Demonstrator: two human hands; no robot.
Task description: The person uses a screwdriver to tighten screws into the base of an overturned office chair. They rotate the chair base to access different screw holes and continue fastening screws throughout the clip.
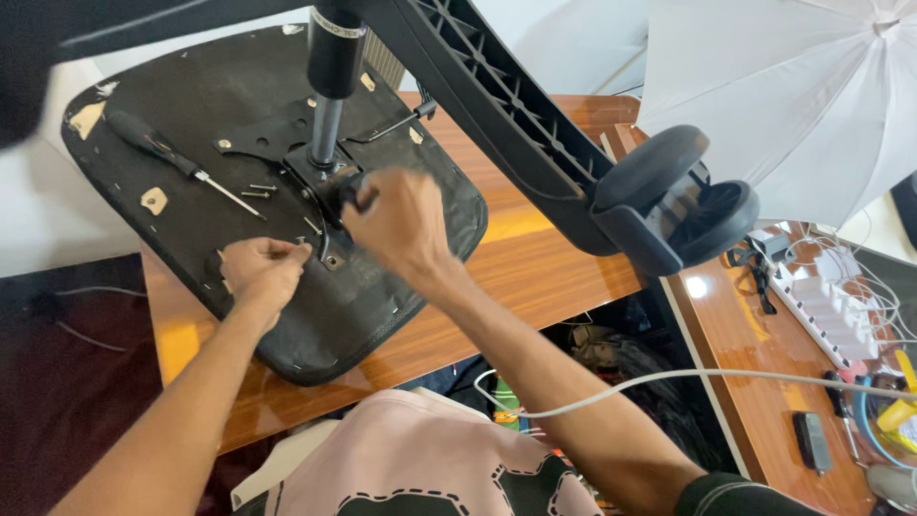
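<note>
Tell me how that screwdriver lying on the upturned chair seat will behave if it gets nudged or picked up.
The screwdriver looks stiff: a thin metal shaft in a thick dark handle. Its round handle would probably let it roll, though the seat underside looks matte and may slow it. It is likely handle-heavy, so it may tip if lifted by the shaft. Neither the left hand nor the right hand touches it.
</note>
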